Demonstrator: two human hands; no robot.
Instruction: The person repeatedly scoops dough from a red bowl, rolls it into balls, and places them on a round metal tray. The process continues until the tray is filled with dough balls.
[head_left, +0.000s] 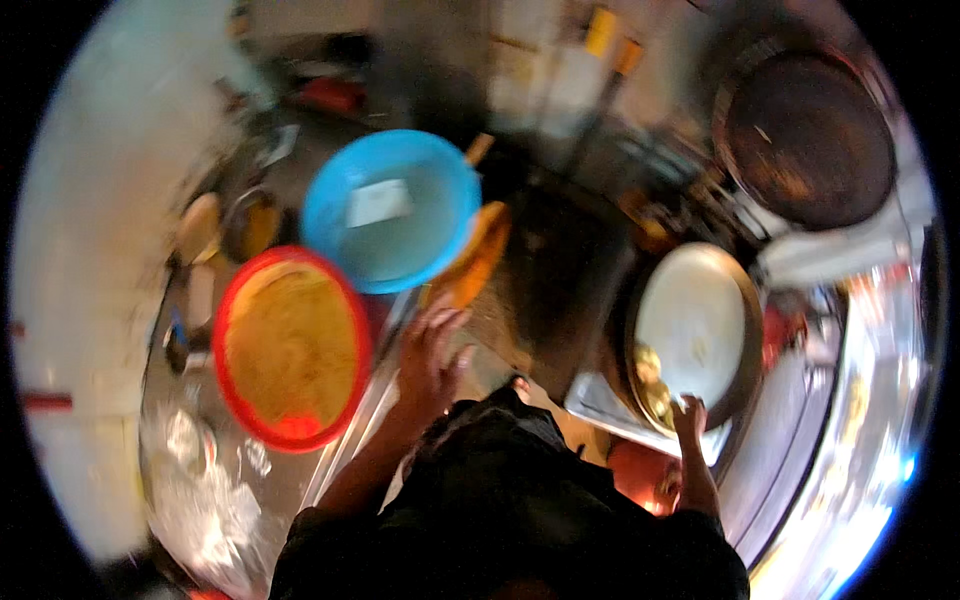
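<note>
My left hand (431, 356) is stretched forward with its fingers apart, nothing seen in it. Just beyond its fingertips, an orange-brown cloth-like thing (484, 251) hangs by the blue basin; blur hides whether they touch. My right hand (690, 416) reaches the near rim of a wide round pan (750, 322) with a pale inner surface. Beside those fingers, several yellowish lumps of food (652, 386) lie along the pan's left inner edge. Whether the fingers grip a lump or the rim is too blurred to tell.
On the left counter (292, 480) stand a red basin (227, 356) of yellow-orange food and a blue basin (319, 225) of cloudy liquid with a white piece in it. Clear plastic bags (214, 517) lie nearer. A dark round griddle (810, 142) is at upper right, a red gas cylinder-like object (641, 472) below the pan.
</note>
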